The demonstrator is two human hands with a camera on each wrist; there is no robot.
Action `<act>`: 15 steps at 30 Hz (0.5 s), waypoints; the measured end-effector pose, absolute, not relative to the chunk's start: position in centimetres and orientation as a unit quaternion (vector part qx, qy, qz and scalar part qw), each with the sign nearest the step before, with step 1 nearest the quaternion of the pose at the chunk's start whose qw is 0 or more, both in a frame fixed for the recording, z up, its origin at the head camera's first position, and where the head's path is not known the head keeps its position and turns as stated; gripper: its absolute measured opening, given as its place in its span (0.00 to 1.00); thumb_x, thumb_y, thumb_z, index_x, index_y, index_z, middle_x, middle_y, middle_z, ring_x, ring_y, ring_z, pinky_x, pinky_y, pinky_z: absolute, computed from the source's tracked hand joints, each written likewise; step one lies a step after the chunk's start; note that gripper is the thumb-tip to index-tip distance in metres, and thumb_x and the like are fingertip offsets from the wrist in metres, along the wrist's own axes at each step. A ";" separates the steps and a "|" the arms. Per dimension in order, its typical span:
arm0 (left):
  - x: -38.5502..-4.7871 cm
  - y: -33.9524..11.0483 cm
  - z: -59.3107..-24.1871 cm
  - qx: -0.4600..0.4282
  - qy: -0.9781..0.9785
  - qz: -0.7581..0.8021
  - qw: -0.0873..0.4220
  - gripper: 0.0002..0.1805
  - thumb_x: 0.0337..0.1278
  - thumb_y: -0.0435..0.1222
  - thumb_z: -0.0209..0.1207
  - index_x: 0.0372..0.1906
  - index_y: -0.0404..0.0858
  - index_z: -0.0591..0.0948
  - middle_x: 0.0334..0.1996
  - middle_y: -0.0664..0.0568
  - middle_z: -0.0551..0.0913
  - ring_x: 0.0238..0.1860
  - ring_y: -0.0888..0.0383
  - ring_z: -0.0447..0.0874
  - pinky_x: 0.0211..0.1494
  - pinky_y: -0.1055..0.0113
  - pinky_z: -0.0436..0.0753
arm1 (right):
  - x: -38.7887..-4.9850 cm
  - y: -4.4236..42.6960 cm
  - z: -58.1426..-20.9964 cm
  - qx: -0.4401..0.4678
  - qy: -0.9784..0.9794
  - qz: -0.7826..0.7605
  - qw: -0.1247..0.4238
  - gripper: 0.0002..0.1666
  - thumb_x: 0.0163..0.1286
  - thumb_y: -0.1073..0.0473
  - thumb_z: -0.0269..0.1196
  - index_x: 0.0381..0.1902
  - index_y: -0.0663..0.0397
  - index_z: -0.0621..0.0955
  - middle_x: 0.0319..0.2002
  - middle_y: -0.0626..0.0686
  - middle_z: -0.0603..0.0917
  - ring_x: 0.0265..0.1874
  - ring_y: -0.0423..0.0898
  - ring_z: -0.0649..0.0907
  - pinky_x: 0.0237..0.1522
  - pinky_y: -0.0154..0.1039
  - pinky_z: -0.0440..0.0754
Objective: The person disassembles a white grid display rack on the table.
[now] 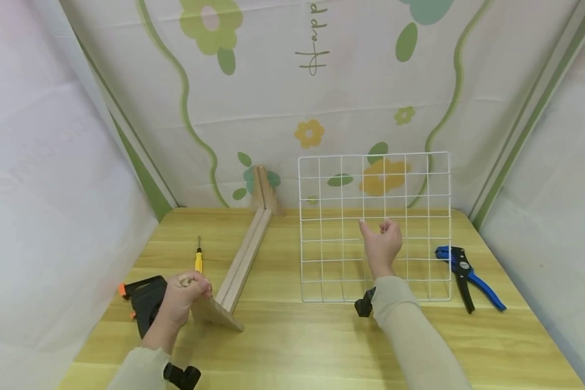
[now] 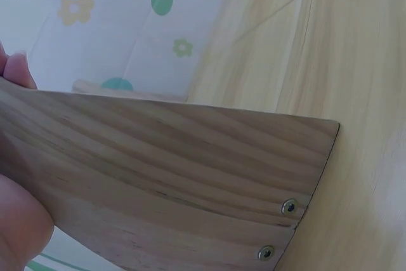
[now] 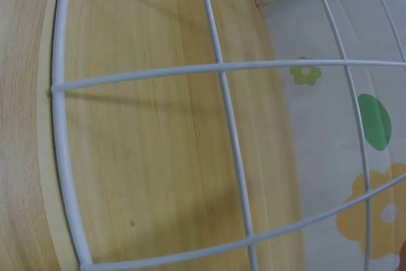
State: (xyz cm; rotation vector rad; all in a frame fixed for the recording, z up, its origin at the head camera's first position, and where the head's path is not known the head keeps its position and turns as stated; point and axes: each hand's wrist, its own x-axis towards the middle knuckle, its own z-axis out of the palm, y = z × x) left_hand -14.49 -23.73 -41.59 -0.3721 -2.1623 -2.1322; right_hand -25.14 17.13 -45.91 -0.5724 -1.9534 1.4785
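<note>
My left hand grips the upper end of the near side panel of a wooden stand. In the left wrist view this panel fills the lower part, with two socket-head screws near its bottom edge. A long double bar joins it to a second panel at the back. My right hand holds a white wire grid upright, its fingers curled about a wire near the middle, the thumb raised. The right wrist view shows the grid's wires close up, the hand almost wholly out of frame.
Right of the grid lie blue-and-black wire strippers. A yellow-handled screwdriver lies left of the stand. Beside my left wrist is a black tool with orange tips, partly hidden. A flower-printed cloth hangs behind the wooden table.
</note>
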 end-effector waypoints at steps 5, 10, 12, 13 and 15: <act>-14.3 -23.4 -41.5 -0.112 -0.708 -0.696 0.040 0.22 0.54 0.20 0.52 0.16 0.47 0.80 0.16 0.61 0.80 0.22 0.65 0.77 0.32 0.72 0.76 | -25.6 17.0 -46.4 -0.223 -0.746 0.554 0.294 0.32 0.49 0.47 0.72 0.35 0.61 0.66 0.35 0.51 0.68 0.37 0.48 0.67 0.42 0.40 0.65; -14.3 -23.4 -41.5 -0.103 -0.707 -0.698 0.051 0.22 0.54 0.20 0.52 0.15 0.47 0.79 0.15 0.61 0.79 0.22 0.65 0.77 0.33 0.72 0.76 | -26.1 17.1 -47.2 -0.223 -0.753 0.553 0.278 0.32 0.49 0.50 0.73 0.34 0.61 0.64 0.35 0.54 0.67 0.36 0.49 0.65 0.41 0.40 0.65; -14.2 -23.3 -41.6 -0.099 -0.708 -0.697 0.053 0.22 0.55 0.20 0.53 0.14 0.47 0.79 0.15 0.61 0.79 0.22 0.65 0.77 0.34 0.72 0.75 | -26.2 17.1 -47.5 -0.227 -0.758 0.549 0.270 0.32 0.49 0.50 0.72 0.35 0.62 0.64 0.35 0.54 0.67 0.36 0.49 0.65 0.42 0.41 0.64; -14.2 -23.3 -41.6 -0.095 -0.710 -0.696 0.055 0.22 0.55 0.20 0.53 0.14 0.47 0.79 0.15 0.61 0.79 0.22 0.65 0.77 0.35 0.72 0.76 | -26.2 17.1 -47.6 -0.228 -0.762 0.543 0.270 0.32 0.49 0.50 0.72 0.35 0.63 0.65 0.35 0.55 0.67 0.36 0.50 0.65 0.41 0.41 0.64; -14.2 -23.2 -41.6 -0.098 -0.708 -0.697 0.057 0.22 0.55 0.20 0.53 0.14 0.47 0.79 0.14 0.61 0.79 0.21 0.64 0.77 0.35 0.72 0.76 | -26.2 17.0 -47.7 -0.234 -0.767 0.537 0.261 0.31 0.49 0.50 0.72 0.35 0.61 0.65 0.35 0.54 0.67 0.36 0.51 0.66 0.41 0.42 0.65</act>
